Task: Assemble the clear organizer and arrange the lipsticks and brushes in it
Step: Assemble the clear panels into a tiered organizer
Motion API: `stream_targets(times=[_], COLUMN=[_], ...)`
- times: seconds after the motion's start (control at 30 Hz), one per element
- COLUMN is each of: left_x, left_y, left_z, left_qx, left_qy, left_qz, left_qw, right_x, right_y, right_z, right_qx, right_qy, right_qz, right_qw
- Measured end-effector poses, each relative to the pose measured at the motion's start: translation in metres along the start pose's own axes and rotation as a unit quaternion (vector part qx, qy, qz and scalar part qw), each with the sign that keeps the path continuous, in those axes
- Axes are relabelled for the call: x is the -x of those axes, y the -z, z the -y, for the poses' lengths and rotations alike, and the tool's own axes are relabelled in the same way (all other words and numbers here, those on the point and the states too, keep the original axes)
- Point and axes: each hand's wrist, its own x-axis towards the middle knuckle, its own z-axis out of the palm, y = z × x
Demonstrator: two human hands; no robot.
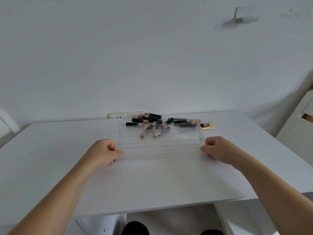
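Observation:
A clear stepped organizer (160,150) stands on the white table (152,180), its tiers running left to right. My left hand (105,153) grips its left side panel and my right hand (218,150) grips its right side panel, fingers curled round the edges. Behind it lies a loose pile of black lipsticks (145,120) with pink ends, some seen through the clear plastic. Brushes (205,125) with gold ferrules lie at the back right of the pile.
The table backs onto a white wall with a socket plate (125,114) just behind the lipsticks. A white chair or cabinet (299,126) stands at the right. The table's front edge runs below my forearms.

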Motion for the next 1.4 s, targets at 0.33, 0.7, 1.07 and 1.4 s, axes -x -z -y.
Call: stream_targets(times=[0.33,0.7,1.07,1.4], left_x=[0.004,0.002,-0.011,-0.02], left_y=[-0.001,0.003,0.003,-0.009], left_z=[-0.001,0.001,-0.012,-0.005], left_qx=[-0.017,-0.026,-0.038,0.046], left_qy=[-0.004,-0.007,-0.026,-0.03], left_qz=[-0.028,-0.003,-0.066,-0.067], left_qw=[0.999,1.0,0.997,0.996], right_x=[0.004,0.001,-0.021,-0.029], right_y=[-0.004,0.0,-0.004,0.0], right_z=[0.004,0.004,0.022,0.02], right_qx=[0.021,-0.007,-0.034,-0.006], right_qy=[-0.008,-0.026,0.005,0.009], right_qz=[-0.001,0.008,-0.105,-0.097], right_qw=[1.0,1.0,0.994,0.995])
